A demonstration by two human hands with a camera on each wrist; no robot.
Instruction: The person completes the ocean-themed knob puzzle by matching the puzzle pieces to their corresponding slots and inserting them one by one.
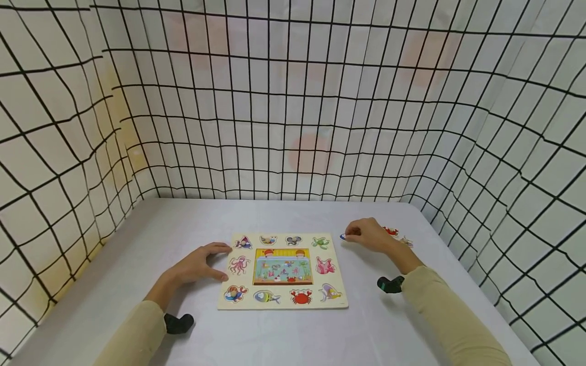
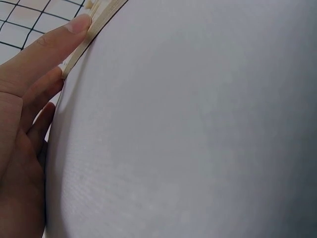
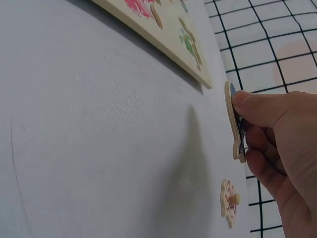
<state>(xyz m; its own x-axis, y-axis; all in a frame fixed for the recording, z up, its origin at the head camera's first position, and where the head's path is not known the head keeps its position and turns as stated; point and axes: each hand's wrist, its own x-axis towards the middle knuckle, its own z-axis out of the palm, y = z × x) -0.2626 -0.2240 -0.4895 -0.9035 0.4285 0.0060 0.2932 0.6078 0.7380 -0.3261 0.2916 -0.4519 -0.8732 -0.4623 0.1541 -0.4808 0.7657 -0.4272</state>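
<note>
I see the left hand (image 1: 196,265) spread wide, touching the puzzle board (image 1: 284,305). The right hand (image 1: 370,235) pinches one wooden piece (image 3: 231,111) near the board's far right corner.

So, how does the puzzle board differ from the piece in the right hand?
The board is large and rectangular, but the piece is small with an uneven outline. The board lies flat on the table, while the piece is pinched in the right hand. Both have pale, wood-like edges.

Bright diffuse light, soft shadows, left wrist view darker rightward
</note>
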